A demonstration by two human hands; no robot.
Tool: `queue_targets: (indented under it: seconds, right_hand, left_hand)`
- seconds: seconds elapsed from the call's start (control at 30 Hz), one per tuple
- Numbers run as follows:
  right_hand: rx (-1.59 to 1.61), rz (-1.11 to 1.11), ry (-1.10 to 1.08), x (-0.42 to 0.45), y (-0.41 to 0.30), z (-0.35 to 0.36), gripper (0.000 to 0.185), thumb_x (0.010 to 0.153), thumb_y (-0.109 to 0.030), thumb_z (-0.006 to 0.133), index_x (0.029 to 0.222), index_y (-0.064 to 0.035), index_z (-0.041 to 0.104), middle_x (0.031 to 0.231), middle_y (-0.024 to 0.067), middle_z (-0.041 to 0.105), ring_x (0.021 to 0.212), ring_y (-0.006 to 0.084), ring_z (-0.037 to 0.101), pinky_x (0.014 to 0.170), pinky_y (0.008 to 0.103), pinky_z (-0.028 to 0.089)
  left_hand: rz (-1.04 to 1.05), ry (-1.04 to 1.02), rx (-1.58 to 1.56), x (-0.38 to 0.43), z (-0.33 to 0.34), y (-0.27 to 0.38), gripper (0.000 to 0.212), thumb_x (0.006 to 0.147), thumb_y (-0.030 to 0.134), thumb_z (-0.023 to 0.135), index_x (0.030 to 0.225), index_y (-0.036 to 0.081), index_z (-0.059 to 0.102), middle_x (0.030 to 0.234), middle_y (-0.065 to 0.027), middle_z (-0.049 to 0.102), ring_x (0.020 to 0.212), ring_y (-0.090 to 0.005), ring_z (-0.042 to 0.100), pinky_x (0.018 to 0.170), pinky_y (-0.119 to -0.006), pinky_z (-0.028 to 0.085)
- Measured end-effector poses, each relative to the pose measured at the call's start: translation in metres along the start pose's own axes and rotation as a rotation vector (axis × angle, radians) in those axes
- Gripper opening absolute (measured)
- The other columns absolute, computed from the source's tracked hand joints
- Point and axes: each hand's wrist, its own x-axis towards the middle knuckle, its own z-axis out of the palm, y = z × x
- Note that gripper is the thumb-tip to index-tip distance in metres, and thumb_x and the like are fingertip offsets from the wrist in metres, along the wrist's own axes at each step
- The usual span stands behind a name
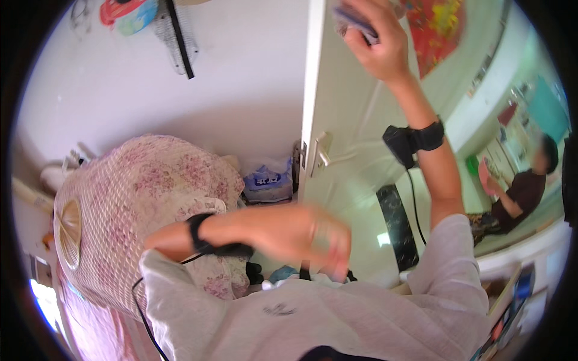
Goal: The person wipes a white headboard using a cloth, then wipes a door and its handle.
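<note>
My right hand [384, 45] is raised near the top of the view, in front of a pale door [347, 104], with its fingers closed around a dark, flat object [356, 20] whose kind I cannot tell. Blurred by motion, my left hand [325, 243] is bent in front of my chest; whether it holds anything cannot be made out. Each forearm wears a black strap with a cable. The metal door handle [322, 153] shows between the two arms.
A floral quilted cover [149, 180] drapes a large rounded form at left, with a woven fan [71, 233] on it. A blue-and-white plastic bag [269, 181] lies by the wall. Beyond the doorway at right sits a person [524, 194] holding something pink. A dark threshold strip [397, 228] crosses the floor.
</note>
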Motion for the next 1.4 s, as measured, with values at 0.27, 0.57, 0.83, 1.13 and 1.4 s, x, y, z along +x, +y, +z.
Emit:
queue_targets:
  seconds: [0.27, 0.57, 0.83, 1.13, 1.4]
  right_hand:
    - [-0.068, -0.224, -0.652, -0.064, 0.003, 0.056, 0.038, 0.062, -0.018, 0.061, 0.099, -0.0088, 0.052, 0.096, 0.0066, 0.05, 0.105, 0.0227, 0.043, 0.095, 0.039, 0.032]
    - [-0.018, -0.49, -0.693, -0.104, 0.016, 0.068, 0.03, 0.072, -0.007, 0.05, 0.101, -0.013, 0.052, 0.093, 0.0008, 0.051, 0.097, 0.0166, 0.048, 0.088, 0.0343, 0.037]
    - [-0.127, -0.23, -0.044, 0.029, 0.075, 0.038, 0.048, 0.068, 0.005, 0.046, 0.115, -0.0088, 0.05, 0.12, 0.0098, 0.047, 0.116, 0.024, 0.04, 0.101, 0.0384, 0.026]
    - [0.394, 0.156, -0.741, -0.236, -0.022, 0.045, 0.027, 0.078, -0.016, 0.059, 0.104, -0.0088, 0.058, 0.11, 0.0072, 0.055, 0.103, 0.0218, 0.05, 0.089, 0.0365, 0.036]
    - [-0.087, 0.068, -0.297, -0.071, 0.104, -0.014, 0.037, 0.067, 0.003, 0.051, 0.099, -0.0121, 0.061, 0.098, 0.0024, 0.06, 0.088, 0.0191, 0.056, 0.077, 0.0284, 0.044]
  left_hand:
    - [0.107, 1.473, 0.208, 0.055, -0.137, -0.176, 0.039, 0.089, 0.026, 0.037, 0.116, -0.003, 0.037, 0.113, -0.0162, 0.044, 0.107, -0.0227, 0.041, 0.091, -0.033, 0.031]
    - [0.23, 1.533, -0.101, 0.052, -0.13, -0.238, 0.044, 0.09, 0.033, 0.027, 0.114, -0.001, 0.043, 0.11, -0.0122, 0.048, 0.103, -0.0195, 0.045, 0.091, -0.032, 0.033]
    - [0.148, 1.732, -0.063, 0.06, -0.122, -0.231, 0.04, 0.09, 0.03, 0.027, 0.101, -0.001, 0.049, 0.093, -0.0092, 0.053, 0.087, -0.0183, 0.047, 0.082, -0.031, 0.036]
    - [0.174, 1.651, -0.15, 0.066, -0.128, -0.23, 0.045, 0.091, 0.036, 0.021, 0.104, 0.0, 0.046, 0.095, -0.0091, 0.051, 0.089, -0.0156, 0.047, 0.084, -0.03, 0.036]
    - [0.173, 1.735, 0.02, 0.071, -0.117, -0.232, 0.036, 0.091, 0.029, 0.027, 0.099, 0.001, 0.047, 0.075, -0.0013, 0.043, 0.068, -0.0101, 0.038, 0.066, -0.023, 0.035]
